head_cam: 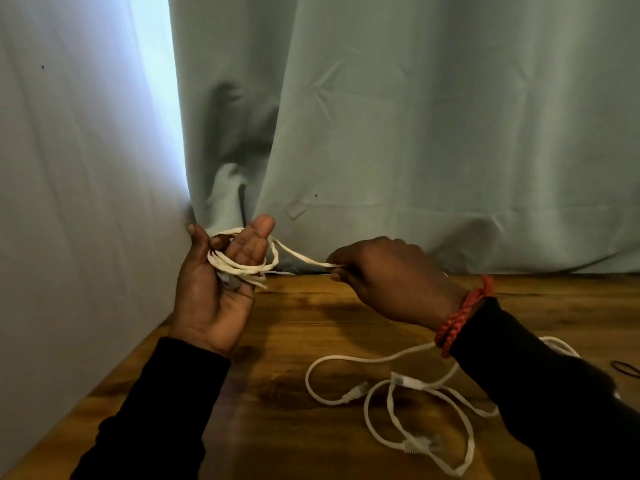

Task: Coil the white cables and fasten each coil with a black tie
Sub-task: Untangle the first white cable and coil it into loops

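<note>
The left hand (214, 289) is raised palm-up above the far left of the wooden table (294, 327), several loops of flat white cable (242, 268) wound round its fingers, thumb up beside them. From the coil one strand runs right to the right hand (388, 275), which pinches it between curled fingertips — back of the hand toward the camera, a red braided bracelet (460, 317) at the wrist. More loose white cables (391, 403) with clear plugs lie tangled on the near right of the table. A black tie (625, 368) lies at the right edge. Pale curtains (415, 133) hang behind.
</note>
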